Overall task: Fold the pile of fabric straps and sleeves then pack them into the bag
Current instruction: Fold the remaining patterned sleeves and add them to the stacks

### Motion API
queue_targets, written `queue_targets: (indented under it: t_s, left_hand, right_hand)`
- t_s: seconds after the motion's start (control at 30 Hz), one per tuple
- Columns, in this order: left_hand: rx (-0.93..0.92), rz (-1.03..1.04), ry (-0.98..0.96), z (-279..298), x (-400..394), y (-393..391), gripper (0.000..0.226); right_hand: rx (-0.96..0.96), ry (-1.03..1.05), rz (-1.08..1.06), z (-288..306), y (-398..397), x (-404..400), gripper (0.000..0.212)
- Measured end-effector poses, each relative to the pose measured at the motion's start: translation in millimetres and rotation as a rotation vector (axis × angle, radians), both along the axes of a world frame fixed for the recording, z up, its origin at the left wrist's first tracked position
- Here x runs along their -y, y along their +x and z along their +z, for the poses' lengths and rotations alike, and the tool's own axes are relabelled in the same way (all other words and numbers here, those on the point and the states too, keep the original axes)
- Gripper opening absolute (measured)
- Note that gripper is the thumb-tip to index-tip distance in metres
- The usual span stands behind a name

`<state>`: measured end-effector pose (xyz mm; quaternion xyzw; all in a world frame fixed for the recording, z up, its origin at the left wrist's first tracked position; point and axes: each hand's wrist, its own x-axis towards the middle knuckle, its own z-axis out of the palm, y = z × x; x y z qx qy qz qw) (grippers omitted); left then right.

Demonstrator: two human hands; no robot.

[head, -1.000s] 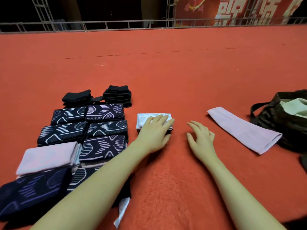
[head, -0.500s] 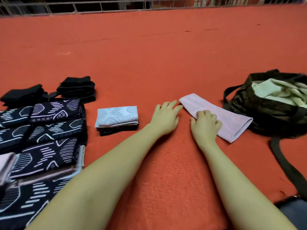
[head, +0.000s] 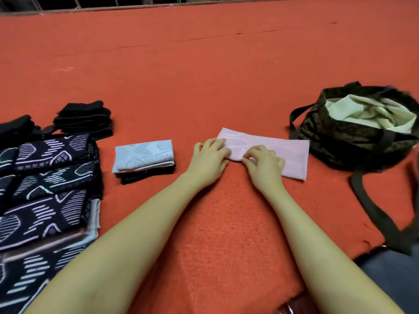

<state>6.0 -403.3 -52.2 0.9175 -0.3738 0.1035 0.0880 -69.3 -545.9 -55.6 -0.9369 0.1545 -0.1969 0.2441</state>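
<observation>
At the far left, folded dark patterned sleeves (head: 45, 177) lie in rows that run off the left and bottom edges of the view, their right edge forming a rough line down the red carpet (head: 204, 75). Behind them sit two stacks of folded black straps (head: 85, 120), the left one cut by the frame edge. Just right of the patterned rows, apart from them by a narrow strip of carpet, rests a small folded stack with a pale blue patterned sleeve (head: 144, 155) on top and dark pieces beneath.

A further gap of bare carpet separates that stack from the left hand (head: 209, 156), whose fingers are curled onto the left end of the pink sleeve (head: 283, 155); whether they pinch it or only press cannot be told. The right hand (head: 264, 160) lies on the sleeve's near edge, fingertips bent and pinching the fabric at the fold beside the left hand. The pink sleeve lies flat on the carpet, running rightwards, its right end square-cut and close to the bag (head: 353, 141) without clearly touching it.

The dark bag stands open, pale lining showing in its mouth, its long strap (head: 374, 211) trailing towards the lower right. Beyond all of this, the carpet stretches wide and bare up to a metal railing (head: 113, 6) along the top edge.
</observation>
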Motion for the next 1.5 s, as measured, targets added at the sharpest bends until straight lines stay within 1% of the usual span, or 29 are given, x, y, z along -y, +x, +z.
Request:
queue_targets:
  t_s: [0.07,0.17,0.33,0.53,0.63,0.73,0.8,0.83,0.9,0.93,1.0,1.07,1.13,1.23,1.3,1.37,1.47,1.5]
  left_hand:
    - [0.000,0.001,-0.070,-3.6,-13.4,-12.2,0.026]
    - [0.039,-0.021,-0.157,-2.8,-30.9,-35.0,0.015]
    - [0.156,0.008,-0.232,-1.0,-62.7,-79.8,0.026]
    - [0.220,0.051,-0.255,-0.3,-109.9,-131.1,0.024]
    - [0.280,0.086,-0.227,2.5,-134.5,-149.2,0.021]
    - [0.311,0.130,-0.102,4.2,-156.9,-158.6,0.022]
    - [0.261,0.171,-0.042,1.5,-166.4,-163.1,0.026]
    - [0.220,0.194,-0.032,-0.8,-169.3,-166.3,0.028]
    - [0.158,0.233,-0.058,-5.2,-170.8,-171.6,0.033]
    - [0.136,0.252,-0.077,-5.1,-169.7,-173.5,0.034]
    - [0.117,0.296,-0.081,-1.5,-163.3,-175.5,0.036]
    - [0.141,0.355,-0.058,2.4,-152.8,-173.8,0.036]
    - [0.132,0.376,-0.037,8.9,-140.1,-172.6,0.033]
    - [0.048,0.381,0.000,21.9,-114.5,-169.9,0.037]
    - [0.011,0.348,0.047,24.4,-97.5,-166.3,0.037]
    - [-0.056,0.291,0.071,19.3,-84.8,-162.4,0.041]
    - [-0.282,0.275,0.128,8.3,-78.2,-153.4,0.053]
    - [-0.326,0.280,0.155,6.6,-78.0,-151.0,0.055]
  right_hand:
    - [0.023,0.055,0.052,-1.1,-13.1,-6.9,0.011]
    - [0.047,0.064,0.111,-2.2,-35.2,-18.3,0.010]
    - [0.068,0.148,0.199,3.9,-69.2,-40.8,0.008]
    - [0.085,0.187,0.361,1.5,-101.3,-77.7,0.007]
    - [0.117,0.177,0.425,-0.8,-109.6,-99.1,0.007]
    - [0.119,0.180,0.485,-0.8,-113.2,-121.0,0.020]
    - [0.101,0.167,0.508,0.0,-114.3,-130.1,0.023]
    - [0.090,0.145,0.512,-0.9,-114.6,-132.0,0.021]
    - [0.083,0.095,0.486,-2.2,-115.7,-131.7,0.013]
    - [0.091,0.075,0.447,-2.3,-117.1,-130.1,0.013]
    - [0.131,0.038,0.323,-1.1,-120.2,-123.9,0.026]
    - [0.167,-0.008,0.143,1.8,-122.2,-113.7,0.037]
    - [0.117,-0.045,-0.037,4.1,-122.6,-101.1,0.038]
    - [-0.057,-0.113,-0.214,2.3,-119.4,-87.9,0.047]
    - [-0.134,-0.117,-0.253,0.7,-116.2,-85.6,0.050]
    - [-0.142,-0.107,-0.245,-2.6,-113.0,-85.2,0.048]
    - [-0.125,-0.117,-0.228,-7.1,-111.0,-83.2,0.043]
    - [-0.120,-0.110,-0.223,-8.3,-110.0,-82.0,0.041]
